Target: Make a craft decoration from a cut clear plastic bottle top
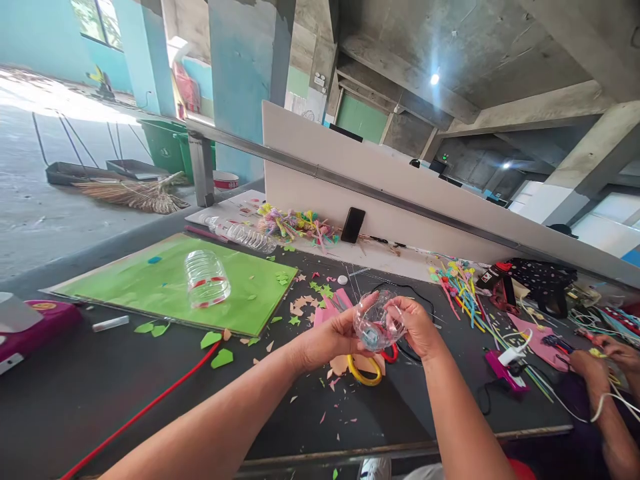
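Fingers of the left hand [325, 343] and the right hand [419, 325] are curled nearly closed around opposite sides of a clear plastic piece [376, 335], held between them above the dark desk [395, 417]. It is rounded and see-through, with a little red and blue showing at its lower part. Just beneath the hands lie scissors [367, 382] with yellow and red handle loops, over peach-coloured paper [340, 365]. A red cable [150, 404] runs along the left of the desk. Small green, pink and peach paper scraps [303, 305] are scattered past the left hand.

To the left, a clear bottle section [207, 283] with red bands rests on its side on a green sheet [143, 287]. On the right, a purple socket block [505, 371] carries a white plug, and a co-worker's hands [593, 370] are at work near the desk's edge.

Farther back, clear bottles [245, 235] lie beside a colourful bundle of fuzzy stems [290, 223], and a dark phone [353, 225] leans against the white partition [320, 183]. Well beyond the desk, at left, a broom [135, 195] lies on the floor near green bins [163, 147] and a blue-painted column [243, 83].
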A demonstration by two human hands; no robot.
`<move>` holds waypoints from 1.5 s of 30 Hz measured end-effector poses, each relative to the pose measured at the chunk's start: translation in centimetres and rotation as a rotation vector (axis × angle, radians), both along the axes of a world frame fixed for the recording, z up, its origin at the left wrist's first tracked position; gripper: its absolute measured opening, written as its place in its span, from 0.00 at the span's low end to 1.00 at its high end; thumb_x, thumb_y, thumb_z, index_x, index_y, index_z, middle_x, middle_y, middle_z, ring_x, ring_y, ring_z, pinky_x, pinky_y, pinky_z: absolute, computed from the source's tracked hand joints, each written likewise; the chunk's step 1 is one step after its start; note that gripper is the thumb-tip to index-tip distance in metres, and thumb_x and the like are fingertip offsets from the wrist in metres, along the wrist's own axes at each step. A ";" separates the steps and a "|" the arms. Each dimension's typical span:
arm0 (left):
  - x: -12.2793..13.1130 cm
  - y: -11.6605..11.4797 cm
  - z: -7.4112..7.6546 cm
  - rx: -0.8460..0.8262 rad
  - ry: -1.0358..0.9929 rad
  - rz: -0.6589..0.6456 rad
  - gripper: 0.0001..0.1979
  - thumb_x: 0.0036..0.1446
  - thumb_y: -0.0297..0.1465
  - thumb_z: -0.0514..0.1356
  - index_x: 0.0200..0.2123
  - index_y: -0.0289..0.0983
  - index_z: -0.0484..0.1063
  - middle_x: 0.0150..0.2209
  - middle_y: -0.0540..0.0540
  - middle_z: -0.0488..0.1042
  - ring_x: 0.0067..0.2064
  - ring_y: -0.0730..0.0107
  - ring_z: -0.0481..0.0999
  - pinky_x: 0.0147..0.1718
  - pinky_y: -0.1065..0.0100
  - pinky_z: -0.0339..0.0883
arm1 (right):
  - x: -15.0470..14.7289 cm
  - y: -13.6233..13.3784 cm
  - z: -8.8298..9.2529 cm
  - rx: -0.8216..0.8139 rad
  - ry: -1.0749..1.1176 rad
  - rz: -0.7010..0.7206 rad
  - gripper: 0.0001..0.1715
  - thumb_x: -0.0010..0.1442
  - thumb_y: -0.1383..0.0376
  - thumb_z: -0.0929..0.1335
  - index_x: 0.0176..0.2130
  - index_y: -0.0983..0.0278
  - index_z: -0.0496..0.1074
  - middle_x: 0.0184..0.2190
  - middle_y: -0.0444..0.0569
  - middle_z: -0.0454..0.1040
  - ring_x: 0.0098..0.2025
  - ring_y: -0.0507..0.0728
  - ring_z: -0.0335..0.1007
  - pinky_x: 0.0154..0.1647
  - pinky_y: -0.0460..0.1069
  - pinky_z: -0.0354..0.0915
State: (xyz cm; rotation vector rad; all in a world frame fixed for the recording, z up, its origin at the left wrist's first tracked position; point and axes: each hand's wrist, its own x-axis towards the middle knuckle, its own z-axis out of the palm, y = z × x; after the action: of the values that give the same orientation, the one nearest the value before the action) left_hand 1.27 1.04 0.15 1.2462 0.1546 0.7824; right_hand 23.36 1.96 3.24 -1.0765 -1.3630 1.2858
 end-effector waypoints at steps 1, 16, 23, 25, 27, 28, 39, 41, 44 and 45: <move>0.0 0.0 0.1 0.014 0.010 -0.012 0.49 0.54 0.28 0.68 0.70 0.49 0.43 0.49 0.44 0.77 0.47 0.62 0.77 0.48 0.62 0.68 | -0.1 -0.1 0.2 0.007 -0.035 -0.020 0.13 0.53 0.57 0.74 0.32 0.64 0.73 0.19 0.39 0.71 0.19 0.48 0.61 0.23 0.44 0.59; 0.5 0.5 -1.0 -0.020 0.056 0.039 0.45 0.55 0.30 0.68 0.69 0.47 0.46 0.47 0.44 0.76 0.46 0.64 0.78 0.47 0.63 0.70 | 0.1 -2.1 3.0 0.154 -0.553 -0.172 0.12 0.56 0.59 0.68 0.35 0.64 0.76 0.21 0.40 0.71 0.22 0.50 0.62 0.25 0.45 0.58; 1.0 0.7 -1.0 0.016 0.023 0.122 0.44 0.53 0.31 0.68 0.69 0.46 0.50 0.55 0.44 0.73 0.51 0.62 0.74 0.54 0.58 0.67 | 0.4 -3.7 5.0 0.465 -1.091 -0.292 0.15 0.63 0.64 0.64 0.44 0.57 0.79 0.35 0.45 0.82 0.34 0.56 0.76 0.36 0.48 0.66; 1.1 1.0 -1.4 0.080 0.093 0.160 0.44 0.53 0.31 0.67 0.69 0.43 0.50 0.55 0.43 0.72 0.52 0.62 0.73 0.56 0.58 0.65 | 0.7 -4.0 5.5 0.532 -1.236 -0.300 0.17 0.64 0.66 0.63 0.45 0.55 0.79 0.42 0.45 0.82 0.42 0.57 0.78 0.42 0.49 0.67; 1.2 1.2 -1.9 0.163 0.178 0.205 0.42 0.56 0.31 0.64 0.69 0.41 0.49 0.56 0.42 0.72 0.52 0.63 0.73 0.57 0.58 0.64 | 0.9 -4.2 5.8 0.543 -1.356 -0.296 0.17 0.65 0.66 0.63 0.47 0.54 0.79 0.45 0.45 0.82 0.46 0.58 0.78 0.45 0.50 0.67; 1.2 1.4 -2.3 0.209 0.222 0.229 0.40 0.57 0.31 0.63 0.69 0.41 0.49 0.57 0.42 0.72 0.53 0.63 0.73 0.58 0.58 0.63 | 1.0 -4.3 6.0 0.532 -1.402 -0.292 0.17 0.65 0.66 0.63 0.47 0.53 0.79 0.46 0.45 0.82 0.47 0.59 0.78 0.45 0.50 0.68; 1.3 1.3 -3.8 0.606 0.562 0.451 0.35 0.59 0.24 0.52 0.68 0.47 0.53 0.59 0.47 0.70 0.50 0.66 0.74 0.55 0.64 0.66 | -0.3 -4.9 6.4 0.292 -1.561 -0.270 0.16 0.66 0.65 0.63 0.42 0.56 0.80 0.41 0.48 0.83 0.44 0.59 0.78 0.38 0.48 0.64; 1.4 1.1 -3.8 0.675 0.631 0.499 0.36 0.57 0.22 0.52 0.68 0.47 0.53 0.53 0.46 0.74 0.44 0.67 0.75 0.49 0.65 0.69 | -0.7 -5.0 6.4 0.272 -1.583 -0.275 0.16 0.66 0.65 0.63 0.42 0.57 0.80 0.41 0.50 0.83 0.43 0.59 0.78 0.37 0.48 0.63; 1.5 1.0 -3.9 0.768 0.715 0.556 0.37 0.57 0.21 0.52 0.68 0.48 0.52 0.48 0.45 0.74 0.41 0.66 0.74 0.43 0.66 0.69 | -1.3 -4.9 6.2 0.245 -1.617 -0.278 0.16 0.66 0.65 0.63 0.42 0.59 0.80 0.40 0.53 0.82 0.42 0.61 0.77 0.36 0.49 0.62; 1.5 0.9 -4.0 0.791 0.730 0.566 0.36 0.58 0.21 0.51 0.68 0.49 0.52 0.48 0.45 0.74 0.41 0.66 0.73 0.42 0.66 0.69 | -1.5 -4.9 6.1 0.237 -1.628 -0.274 0.16 0.66 0.65 0.62 0.42 0.59 0.80 0.40 0.54 0.82 0.42 0.61 0.77 0.36 0.49 0.62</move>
State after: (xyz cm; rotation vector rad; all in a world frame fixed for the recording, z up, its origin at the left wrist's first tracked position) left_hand 2.73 1.98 -3.82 2.2675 0.8854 0.8601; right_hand 21.88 -2.90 9.31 -2.1435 -2.2154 -0.2506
